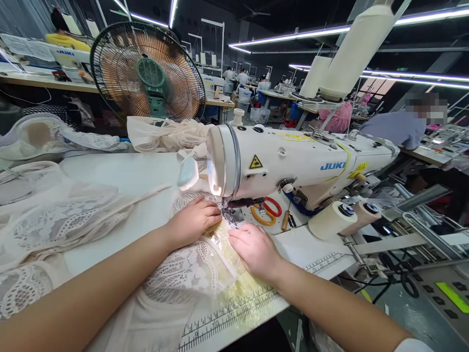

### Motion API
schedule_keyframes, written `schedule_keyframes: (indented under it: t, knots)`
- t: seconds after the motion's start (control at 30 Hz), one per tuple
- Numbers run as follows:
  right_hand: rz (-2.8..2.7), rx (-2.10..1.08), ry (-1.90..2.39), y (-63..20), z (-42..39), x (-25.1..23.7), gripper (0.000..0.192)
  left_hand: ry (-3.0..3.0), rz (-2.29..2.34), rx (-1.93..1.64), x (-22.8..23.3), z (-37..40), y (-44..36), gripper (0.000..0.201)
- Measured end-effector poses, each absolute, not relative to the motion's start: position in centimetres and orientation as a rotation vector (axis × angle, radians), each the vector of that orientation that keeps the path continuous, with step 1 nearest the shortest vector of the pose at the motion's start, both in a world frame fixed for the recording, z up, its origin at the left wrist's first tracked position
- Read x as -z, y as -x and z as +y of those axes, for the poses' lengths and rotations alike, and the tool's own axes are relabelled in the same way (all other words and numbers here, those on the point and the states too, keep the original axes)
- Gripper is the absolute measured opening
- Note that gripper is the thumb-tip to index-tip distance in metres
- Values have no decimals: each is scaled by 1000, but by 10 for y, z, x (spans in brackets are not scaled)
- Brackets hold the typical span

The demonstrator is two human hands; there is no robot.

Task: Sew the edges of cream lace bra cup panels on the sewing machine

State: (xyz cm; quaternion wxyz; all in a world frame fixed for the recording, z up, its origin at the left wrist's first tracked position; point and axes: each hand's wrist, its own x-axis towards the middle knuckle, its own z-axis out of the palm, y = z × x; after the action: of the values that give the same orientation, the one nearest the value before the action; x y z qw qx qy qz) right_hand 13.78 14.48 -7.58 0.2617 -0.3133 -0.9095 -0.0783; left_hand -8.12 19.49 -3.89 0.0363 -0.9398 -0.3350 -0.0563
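My left hand (194, 221) lies flat on white lace fabric (183, 269), its fingertips just left of the needle area of a white sewing machine (271, 156). Close to the presser foot (230, 215), my right hand (256, 250) has its fingers curled in a pinch at the edge of the lace fabric. The lace looks like part of a bra and drapes over the table's front edge. Under both hands a yellowish, shiny sheet (242, 288) covers part of the tabletop. What lies directly beneath my fingertips is hidden.
More lace bra pieces (69, 215) lie on the left. Behind the machine arm rest red and orange-handled scissors (264, 212). Thread cones (331, 220) stand at the right, near a metal frame. A large fan (150, 73) stands behind; a person (394, 122) sits at back right.
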Motion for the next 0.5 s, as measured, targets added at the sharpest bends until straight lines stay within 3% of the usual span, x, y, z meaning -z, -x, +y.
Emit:
schedule_keyframes:
  t: [0.17,0.33,0.5]
  knots:
    - [-2450,191,845,-138,145,77,25,2781,-1079,150,35,199,84,41]
    - [-2300,177,730,-141,145,72,27,2782,-1077,262,15,179,79,26]
    - [-2158,-32,800,-152,143,61,28,3077,-1161,-47,6,152,65,21]
